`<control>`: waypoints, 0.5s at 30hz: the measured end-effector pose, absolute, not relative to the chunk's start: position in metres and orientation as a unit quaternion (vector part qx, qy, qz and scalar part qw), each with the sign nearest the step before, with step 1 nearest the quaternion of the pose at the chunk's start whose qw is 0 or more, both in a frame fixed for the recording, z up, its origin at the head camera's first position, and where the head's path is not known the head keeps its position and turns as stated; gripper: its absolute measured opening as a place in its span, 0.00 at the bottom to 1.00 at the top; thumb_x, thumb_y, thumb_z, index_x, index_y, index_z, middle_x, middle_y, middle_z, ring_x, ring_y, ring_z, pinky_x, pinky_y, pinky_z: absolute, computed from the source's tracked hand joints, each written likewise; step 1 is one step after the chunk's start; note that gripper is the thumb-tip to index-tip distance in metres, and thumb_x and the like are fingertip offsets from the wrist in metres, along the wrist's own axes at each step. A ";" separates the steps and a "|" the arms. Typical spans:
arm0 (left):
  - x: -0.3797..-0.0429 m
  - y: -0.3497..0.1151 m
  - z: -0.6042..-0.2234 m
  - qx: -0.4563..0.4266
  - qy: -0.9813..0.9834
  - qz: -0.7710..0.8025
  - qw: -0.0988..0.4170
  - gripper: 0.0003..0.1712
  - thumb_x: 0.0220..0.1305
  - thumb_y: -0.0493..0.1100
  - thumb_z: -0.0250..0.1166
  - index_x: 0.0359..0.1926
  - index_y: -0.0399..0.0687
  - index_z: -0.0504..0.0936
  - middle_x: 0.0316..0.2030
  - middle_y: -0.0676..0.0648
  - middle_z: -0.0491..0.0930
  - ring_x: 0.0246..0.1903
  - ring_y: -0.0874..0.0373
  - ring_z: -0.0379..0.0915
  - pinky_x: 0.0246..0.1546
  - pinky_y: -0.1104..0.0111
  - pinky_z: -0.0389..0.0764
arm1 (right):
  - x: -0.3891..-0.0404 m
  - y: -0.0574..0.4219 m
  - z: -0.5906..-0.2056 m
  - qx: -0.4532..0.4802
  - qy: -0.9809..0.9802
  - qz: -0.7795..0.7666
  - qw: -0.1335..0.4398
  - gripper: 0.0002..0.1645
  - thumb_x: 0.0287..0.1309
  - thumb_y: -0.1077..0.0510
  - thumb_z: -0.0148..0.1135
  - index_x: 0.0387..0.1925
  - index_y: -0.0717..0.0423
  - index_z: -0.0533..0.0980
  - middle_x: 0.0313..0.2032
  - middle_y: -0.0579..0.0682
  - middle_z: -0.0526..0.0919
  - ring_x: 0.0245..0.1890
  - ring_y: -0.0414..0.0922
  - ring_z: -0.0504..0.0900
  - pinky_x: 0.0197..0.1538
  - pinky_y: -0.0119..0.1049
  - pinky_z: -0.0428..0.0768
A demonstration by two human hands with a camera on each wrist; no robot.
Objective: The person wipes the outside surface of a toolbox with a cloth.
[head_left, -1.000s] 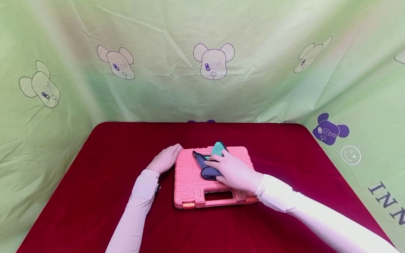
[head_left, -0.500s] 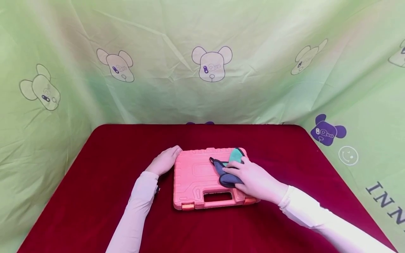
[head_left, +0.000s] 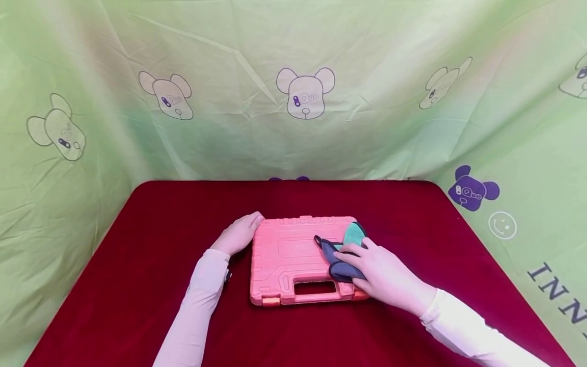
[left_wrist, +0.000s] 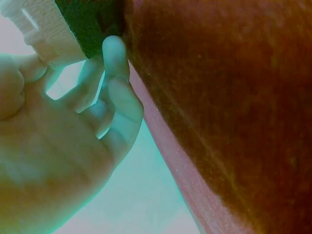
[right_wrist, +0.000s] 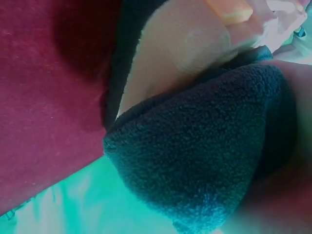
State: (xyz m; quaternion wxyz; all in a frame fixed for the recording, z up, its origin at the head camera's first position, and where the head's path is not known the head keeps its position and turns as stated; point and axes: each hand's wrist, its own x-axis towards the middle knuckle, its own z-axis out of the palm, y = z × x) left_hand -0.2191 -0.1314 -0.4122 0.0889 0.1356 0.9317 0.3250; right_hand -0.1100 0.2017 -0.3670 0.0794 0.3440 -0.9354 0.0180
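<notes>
A flat pink plastic carrying case lies on the table in the head view, with its handle and orange latches toward me. My right hand grips a folded cleaning cloth, dark blue and green with black edging, against the right part of the lid. Close up in the right wrist view, the fuzzy cloth covers part of the case's edge. At the far left corner, my left hand holds the case by its side. Bent fingers meet that corner in the left wrist view.
Dark red cloth covers the table. Green fabric printed with bear heads hangs behind it and on both sides. The table's far edge runs beyond the case.
My right hand has slid the cloth rightward and toward me, from the middle of the lid to its right edge. The left hand and the case have stayed almost still.
</notes>
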 end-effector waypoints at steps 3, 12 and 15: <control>-0.218 -0.131 -0.411 0.136 0.932 0.323 0.090 0.17 0.77 0.52 0.41 0.44 0.52 0.75 0.40 0.46 0.79 0.42 0.52 0.71 0.50 0.55 0.76 | -0.103 0.206 -0.367 0.344 -0.935 0.020 0.084 0.30 0.42 0.53 0.71 0.53 0.46 0.82 0.50 0.44 0.82 0.41 0.45 0.71 0.35 0.41 0.81; -0.219 -0.131 -0.413 0.147 0.931 0.326 0.079 0.16 0.77 0.50 0.42 0.43 0.50 0.75 0.38 0.45 0.78 0.42 0.52 0.71 0.50 0.56 0.76 | -0.093 0.218 -0.371 0.321 -0.942 0.036 0.087 0.28 0.41 0.56 0.70 0.50 0.45 0.82 0.49 0.42 0.82 0.40 0.43 0.67 0.35 0.38 0.80; -0.219 -0.131 -0.413 0.155 0.930 0.326 0.075 0.16 0.77 0.49 0.43 0.42 0.49 0.75 0.37 0.44 0.78 0.41 0.52 0.70 0.50 0.56 0.75 | -0.094 0.217 -0.371 0.297 -0.950 0.049 0.083 0.27 0.43 0.57 0.69 0.51 0.47 0.82 0.50 0.44 0.82 0.42 0.44 0.68 0.35 0.38 0.81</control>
